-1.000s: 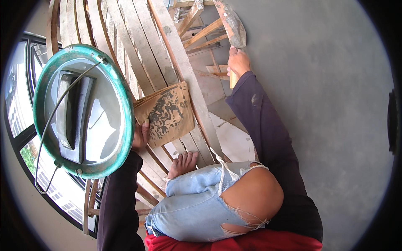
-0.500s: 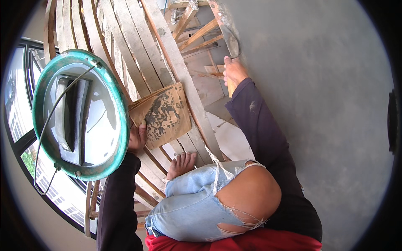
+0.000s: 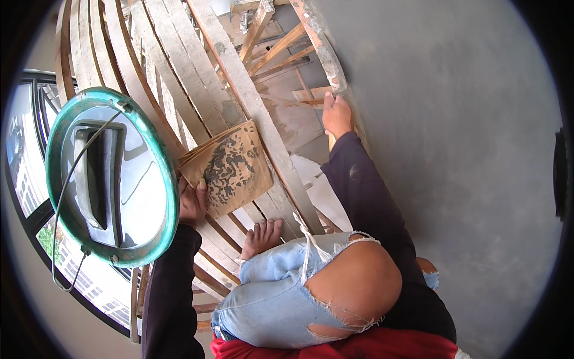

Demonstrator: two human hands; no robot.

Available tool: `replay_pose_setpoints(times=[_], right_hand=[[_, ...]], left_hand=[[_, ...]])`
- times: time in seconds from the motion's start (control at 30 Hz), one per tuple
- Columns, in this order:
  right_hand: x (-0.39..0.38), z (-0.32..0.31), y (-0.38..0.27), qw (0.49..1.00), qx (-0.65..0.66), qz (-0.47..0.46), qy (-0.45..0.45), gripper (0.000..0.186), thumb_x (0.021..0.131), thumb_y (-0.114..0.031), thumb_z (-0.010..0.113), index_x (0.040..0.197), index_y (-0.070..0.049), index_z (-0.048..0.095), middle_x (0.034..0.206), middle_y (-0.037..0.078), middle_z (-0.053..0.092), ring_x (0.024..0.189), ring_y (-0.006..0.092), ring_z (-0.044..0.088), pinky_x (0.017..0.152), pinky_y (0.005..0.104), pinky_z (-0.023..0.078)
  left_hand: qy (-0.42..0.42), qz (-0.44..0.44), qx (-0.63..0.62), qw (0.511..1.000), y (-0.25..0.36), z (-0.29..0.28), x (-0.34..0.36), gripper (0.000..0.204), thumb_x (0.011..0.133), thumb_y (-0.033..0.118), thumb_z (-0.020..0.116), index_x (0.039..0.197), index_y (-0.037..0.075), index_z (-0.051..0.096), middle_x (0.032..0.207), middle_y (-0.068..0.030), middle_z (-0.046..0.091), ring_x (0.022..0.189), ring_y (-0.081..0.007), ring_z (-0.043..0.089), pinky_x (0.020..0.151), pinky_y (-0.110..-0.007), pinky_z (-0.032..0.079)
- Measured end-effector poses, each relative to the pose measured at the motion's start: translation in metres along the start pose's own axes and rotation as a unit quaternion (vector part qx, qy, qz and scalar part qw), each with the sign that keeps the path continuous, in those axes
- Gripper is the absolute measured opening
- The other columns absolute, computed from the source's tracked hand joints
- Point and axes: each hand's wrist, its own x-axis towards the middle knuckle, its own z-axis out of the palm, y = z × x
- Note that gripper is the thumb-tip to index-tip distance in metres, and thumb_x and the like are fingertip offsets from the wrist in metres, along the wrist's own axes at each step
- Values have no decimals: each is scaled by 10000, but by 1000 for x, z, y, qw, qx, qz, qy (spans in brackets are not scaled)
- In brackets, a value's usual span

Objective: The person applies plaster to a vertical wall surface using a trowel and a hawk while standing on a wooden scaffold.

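My left hand [image 3: 192, 200] grips a folded stack of brown paper [image 3: 234, 167] at its near left corner, thumb on top. Dark grey spots and smears cover the paper's upper face. Farther right, my right hand [image 3: 338, 115] is closed round a tool with a pale wooden handle [image 3: 331, 141], against the edge of the grey plastered wall [image 3: 454, 149]. The tool's working end is hidden now. Beside my left hand stands a bucket [image 3: 170, 206] with a green rim and wire handle. A grey and black float with a bar handle [image 3: 89, 179] sits inside, in what looks like water.
I squat on a platform of spaced wooden planks [image 3: 239, 90], my bare foot [image 3: 261, 238] on it. Right of the planks, a gap drops to wooden braces [image 3: 281, 48] and a floor below. A dark-framed window [image 3: 37, 206] lies left. My knee [image 3: 356, 287] is close to the wall side.
My right hand has come slightly down and nearer along the wall edge; the grey blade that showed beyond it is out of sight. The left hand still holds the paper. The view has shifted a little.
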Motion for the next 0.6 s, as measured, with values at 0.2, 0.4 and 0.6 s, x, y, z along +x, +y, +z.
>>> replay_pose_setpoints(times=[0.2,0.4,0.6], right_hand=[[-12,3,-43,992,105,68,-35,470,1002,-404,445,1005,37,605,820,261,628,643,380,645,597,444,515],[-58,5,21,996,44,29,73,452,993,-382,464,968,38,630,935,285,668,929,480,622,833,525,471],[-68,-5,32,991,-26,-34,124,443,992,-372,476,927,39,627,921,289,665,900,478,620,809,529,470]], left_hand=[[-24,-13,13,1000,5,-9,0,389,992,253,449,1208,-17,627,1244,-204,606,1232,-429,471,1067,-513,336],[-34,-11,10,999,4,-8,0,384,993,237,445,1220,-19,620,1248,-207,605,1235,-430,470,1078,-513,324],[-30,9,13,999,5,-11,4,372,989,216,455,1211,-34,619,1242,-211,605,1218,-433,476,1070,-515,327]])
